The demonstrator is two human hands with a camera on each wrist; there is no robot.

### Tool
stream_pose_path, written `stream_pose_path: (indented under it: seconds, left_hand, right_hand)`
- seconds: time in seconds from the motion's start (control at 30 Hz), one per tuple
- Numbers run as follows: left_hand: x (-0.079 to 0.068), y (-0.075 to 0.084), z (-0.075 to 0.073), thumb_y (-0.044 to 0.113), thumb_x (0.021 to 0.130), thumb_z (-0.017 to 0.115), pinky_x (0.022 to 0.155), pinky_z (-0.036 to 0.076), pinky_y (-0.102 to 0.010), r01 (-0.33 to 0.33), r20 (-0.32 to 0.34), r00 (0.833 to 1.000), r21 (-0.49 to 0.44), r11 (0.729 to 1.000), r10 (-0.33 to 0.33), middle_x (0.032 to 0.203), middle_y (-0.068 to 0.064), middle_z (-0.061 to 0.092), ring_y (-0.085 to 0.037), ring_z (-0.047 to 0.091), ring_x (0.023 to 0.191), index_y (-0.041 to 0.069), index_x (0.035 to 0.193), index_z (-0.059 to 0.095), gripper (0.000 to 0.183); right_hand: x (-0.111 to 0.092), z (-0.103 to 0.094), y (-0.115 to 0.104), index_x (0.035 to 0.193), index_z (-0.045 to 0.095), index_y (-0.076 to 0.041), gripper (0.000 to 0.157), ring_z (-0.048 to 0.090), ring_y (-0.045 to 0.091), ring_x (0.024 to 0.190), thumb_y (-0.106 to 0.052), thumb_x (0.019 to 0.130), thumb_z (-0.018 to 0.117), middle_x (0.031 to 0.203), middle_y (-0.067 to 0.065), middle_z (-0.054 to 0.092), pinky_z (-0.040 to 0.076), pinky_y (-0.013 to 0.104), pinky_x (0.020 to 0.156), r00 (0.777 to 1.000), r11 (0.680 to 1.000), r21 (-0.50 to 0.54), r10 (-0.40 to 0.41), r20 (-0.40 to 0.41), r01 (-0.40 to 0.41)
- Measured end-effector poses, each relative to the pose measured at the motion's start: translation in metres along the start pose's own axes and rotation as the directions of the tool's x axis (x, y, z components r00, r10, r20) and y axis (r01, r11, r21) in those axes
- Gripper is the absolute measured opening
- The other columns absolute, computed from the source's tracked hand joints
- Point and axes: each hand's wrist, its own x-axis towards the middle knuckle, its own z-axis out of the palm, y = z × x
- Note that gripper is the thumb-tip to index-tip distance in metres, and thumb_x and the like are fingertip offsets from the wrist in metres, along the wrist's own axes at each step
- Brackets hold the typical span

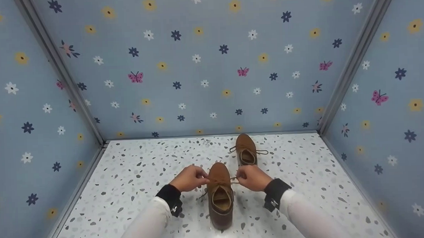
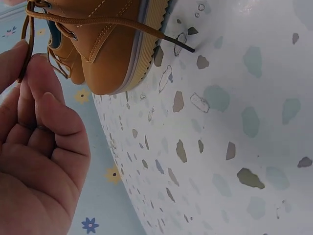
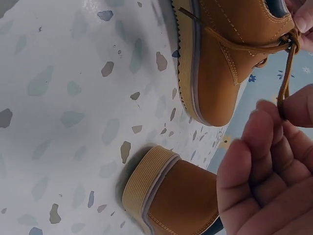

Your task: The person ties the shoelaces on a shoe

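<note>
A brown ankle-high shoe (image 1: 219,171) stands upright on the floor, toe pointing away, between my two hands. My left hand (image 1: 189,178) pinches a brown shoelace (image 2: 30,41) between thumb and index finger on the shoe's left. From the other side, my right hand (image 1: 254,178) pinches a lace loop (image 3: 286,76) with thumb and fingertips. The laces cross in a knot (image 3: 293,41) over the shoe's front opening. One loose lace end (image 2: 182,45) with a dark tip hangs down the shoe's side in the left wrist view.
A matching second shoe (image 1: 245,143) stands farther forward and to the right, its laces spread to both sides. The speckled white floor (image 1: 146,163) meets a blue flowered panel (image 1: 210,66) ahead. Similar panels rise at left (image 1: 21,104) and right (image 1: 392,126), with grey metal frames.
</note>
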Motion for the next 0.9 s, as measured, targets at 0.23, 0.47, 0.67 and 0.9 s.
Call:
stream_pose_path:
  seconds: [0.23, 0.47, 0.67, 0.9]
  left_hand:
    - [0.0016, 0.0067, -0.0058, 0.018, 0.094, 0.077, 0.058, 0.053, -0.025, -0.026, 0.048, 0.999, 0.096, 0.995, 0.022, 0.082, -0.01, 0.077, -0.021, 0.071, 0.068, 0.011, 0.088, 0.079, 0.009]
    - [0.0018, 0.0048, -0.0077, 0.02, 0.091, 0.082, 0.056, 0.052, -0.026, -0.023, 0.017, 1.0, 0.123, 0.992, 0.021, 0.075, -0.003, 0.076, -0.02, 0.072, 0.065, 0.016, 0.08, 0.078, 0.012]
    - [0.0011, 0.0009, -0.007, 0.023, 0.093, 0.079, 0.054, 0.047, -0.025, -0.036, -0.005, 0.999, 0.151, 0.988, 0.037, 0.063, 0.002, 0.07, -0.01, 0.061, 0.056, 0.012, 0.075, 0.076, 0.022]
    - [-0.0017, -0.0012, -0.0077, 0.026, 0.097, 0.074, 0.057, 0.048, -0.026, -0.015, 0.011, 1.0, 0.152, 0.988, 0.013, 0.062, 0.0, 0.069, -0.019, 0.067, 0.058, 0.009, 0.072, 0.073, 0.031]
  right_hand:
    - [0.0025, -0.0051, -0.0044, 0.093, 0.076, -0.011, 0.004, 0.056, 0.002, 0.064, -0.007, 0.093, 0.074, 0.077, 0.0, 0.072, 0.049, 0.023, 0.062, 0.992, 0.995, -0.02, -0.091, 0.085, 0.093]
    - [0.0035, -0.0082, -0.0061, 0.076, 0.066, -0.015, 0.023, 0.05, 0.003, 0.058, -0.022, 0.093, 0.08, 0.066, -0.006, 0.062, 0.044, 0.024, 0.056, 0.996, 0.993, -0.091, -0.066, 0.066, 0.072]
    - [0.0022, -0.0089, -0.0024, 0.073, 0.058, -0.016, 0.031, 0.043, 0.005, 0.054, -0.026, 0.098, 0.073, 0.062, -0.009, 0.05, 0.038, 0.026, 0.054, 0.995, 0.973, -0.21, -0.094, 0.024, 0.097]
    - [-0.0009, -0.0083, -0.0014, 0.072, 0.057, -0.017, 0.035, 0.053, 0.013, 0.057, -0.029, 0.103, 0.066, 0.061, -0.006, 0.052, 0.045, 0.033, 0.057, 0.995, 0.947, -0.306, -0.1, -0.002, 0.094]
